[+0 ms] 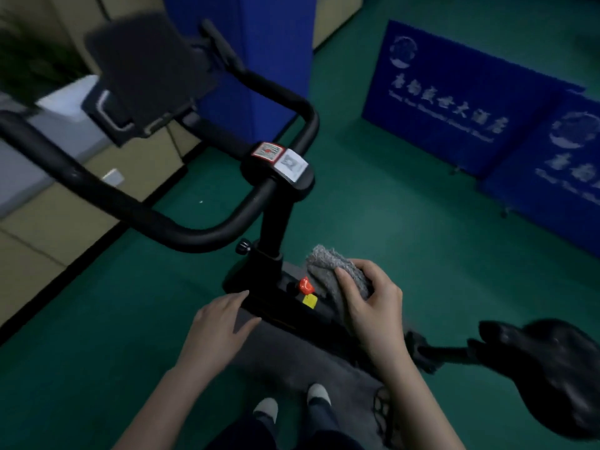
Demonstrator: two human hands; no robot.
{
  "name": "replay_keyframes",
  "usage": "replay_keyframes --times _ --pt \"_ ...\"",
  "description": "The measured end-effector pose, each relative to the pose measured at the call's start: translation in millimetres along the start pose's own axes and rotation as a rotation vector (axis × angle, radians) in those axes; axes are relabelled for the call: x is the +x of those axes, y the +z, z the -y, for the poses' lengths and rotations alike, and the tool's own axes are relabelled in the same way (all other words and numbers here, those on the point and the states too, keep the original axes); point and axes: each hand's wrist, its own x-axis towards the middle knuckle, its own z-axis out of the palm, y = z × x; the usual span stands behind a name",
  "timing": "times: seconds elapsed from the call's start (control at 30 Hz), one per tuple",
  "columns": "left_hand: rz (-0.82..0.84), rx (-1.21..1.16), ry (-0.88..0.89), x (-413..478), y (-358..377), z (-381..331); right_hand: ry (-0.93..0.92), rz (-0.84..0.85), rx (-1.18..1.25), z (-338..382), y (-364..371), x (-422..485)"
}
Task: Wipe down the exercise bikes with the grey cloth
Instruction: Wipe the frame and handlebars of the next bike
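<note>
Right hand (pixel 373 306) gripping grey cloth (pixel 328 264), left hand (pixel 220 323) flat on bike (pixel 276 219)

I see a green floor (pixel 406 222) across most of my view. On the right a blue panel (pixel 454 102) with white lettering and a round logo stands on it, with a second blue panel (pixel 558 164) just beside it. A tall blue screen (pixel 259 43) rises at top centre. Along the left runs a beige wall (pixel 48 228) with a white socket (pixel 113 177). A blurred plant (pixel 29 60) shows above a white box (pixel 65 102).
</note>
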Motion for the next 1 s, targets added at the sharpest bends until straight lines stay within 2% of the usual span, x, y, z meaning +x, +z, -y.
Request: replay_keyframes --times 0.23,0.5,0.73,1.0 --pt "-0.222 -0.056 -0.276 -9.7 -9.6 -15.0 -0.195 0.229 0.131 17.5 5.7 57.5" --pt "-0.43 -0.091 -0.503 -28.3 -39.3 3.9 -0.36 0.434 0.303 77.4 57.2 94.0" --pt "-0.546 -0.1 -0.565 -27.9 -76.2 43.3 -0.493 0.53 0.335 128.9 115.3 104.0" --pt "-0.715 -0.138 -0.473 -7.4 -137.0 96.3 -0.544 0.532 0.31 179.7 187.1 102.9"
